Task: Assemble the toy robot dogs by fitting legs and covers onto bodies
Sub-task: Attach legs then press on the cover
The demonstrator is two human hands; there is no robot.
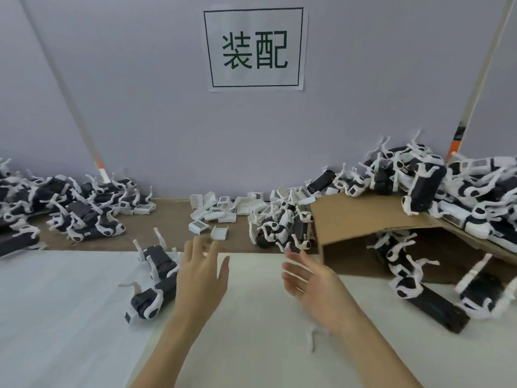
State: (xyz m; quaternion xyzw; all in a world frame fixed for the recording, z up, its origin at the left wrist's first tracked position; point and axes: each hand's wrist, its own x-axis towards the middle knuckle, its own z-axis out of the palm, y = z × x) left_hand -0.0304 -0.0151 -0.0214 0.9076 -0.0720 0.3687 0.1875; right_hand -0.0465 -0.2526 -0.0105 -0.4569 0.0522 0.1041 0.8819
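Nearest to the camera are the two bare forearms, which reach forward over the white sheet (pixel 70 317) that covers the near part of the tabletop (pixel 167 219). The left hand (pixel 202 278) has its fingers spread and nearly straight, and it holds nothing; the right hand (pixel 310 278) is also open, palm turned inward, fingers relaxed, and empty. A single loose white leg (pixel 313 336) lies on the sheet at about 5 o'clock from the right hand, partly under the wrist. Two toy dogs (pixel 155 281) with black bodies and white legs lie just beside the left hand, at its 9 o'clock, probably put there to be near for work. At 12 o'clock from the hands, near the wall, a small group of white covers (pixel 221 211) is scattered, well apart from the hands but easy to reach. A big heap of dogs (pixel 64 208) is at 10 o'clock, and another heap (pixel 447 186) at 2 o'clock sits on and under a bent sheet of cardboard (pixel 363 217). A paper sign (pixel 256 49) hangs on the wall at 12 o'clock. I judge that the hands are between two steps and are going toward the covers or the small pile of dogs (pixel 282 225) at 1 o'clock to take the next piece.
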